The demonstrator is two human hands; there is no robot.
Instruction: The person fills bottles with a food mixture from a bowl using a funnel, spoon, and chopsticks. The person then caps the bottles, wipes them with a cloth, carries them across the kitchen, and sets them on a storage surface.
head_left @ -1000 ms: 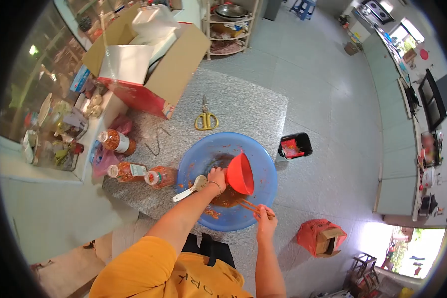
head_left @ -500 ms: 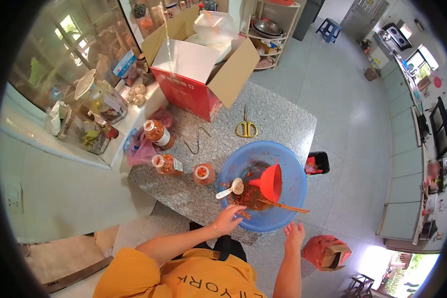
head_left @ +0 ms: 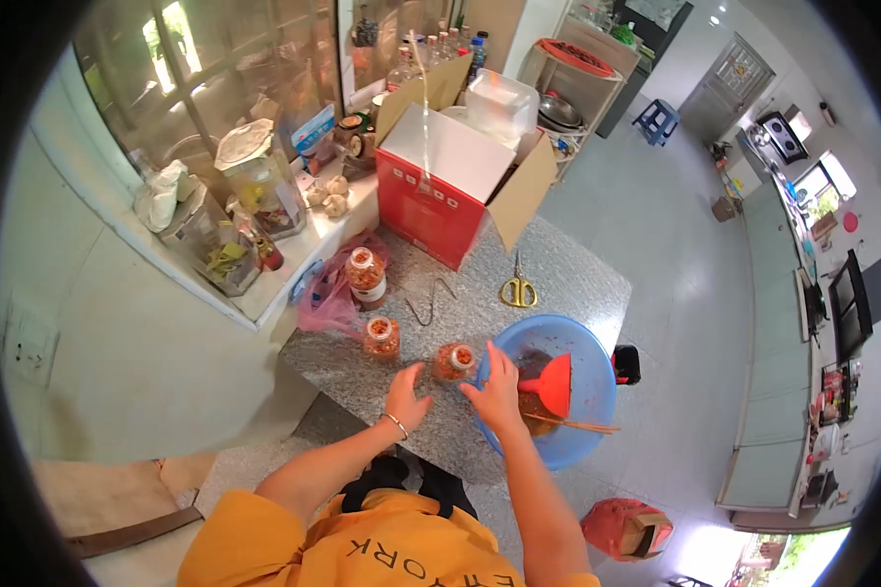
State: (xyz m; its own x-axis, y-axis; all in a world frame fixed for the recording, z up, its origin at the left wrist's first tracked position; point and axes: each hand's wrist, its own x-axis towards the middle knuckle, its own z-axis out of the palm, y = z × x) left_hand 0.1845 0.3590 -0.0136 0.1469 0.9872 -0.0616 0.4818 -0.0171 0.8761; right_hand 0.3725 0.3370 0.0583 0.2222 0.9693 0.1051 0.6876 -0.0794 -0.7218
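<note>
My left hand (head_left: 407, 399) is open over the front of the granite table, its fingers curved toward a jar of chopped red chili (head_left: 454, 362) but apart from it. My right hand (head_left: 497, 387) is open on the jar's other side, above the near rim of a blue basin (head_left: 597, 367); whether it touches the jar I cannot tell. In the basin lie a red funnel (head_left: 552, 385), wooden chopsticks (head_left: 578, 425) and chili residue. Two more filled jars stand to the left: a nearer jar (head_left: 382, 339) and a farther jar (head_left: 366, 279). The white spoon is hidden from view.
Gold-handled scissors (head_left: 519, 290) and a bent metal hook (head_left: 429, 301) lie behind the jars. A red cardboard box (head_left: 431, 210) stands at the back. A pink plastic bag (head_left: 331, 305) sits at the left edge. A dark bin (head_left: 626, 364) is beyond the basin.
My left hand has moved left from the basin toward the jars. My right hand has come in from the basin's right side to beside the nearest jar. The camera view has turned left.
</note>
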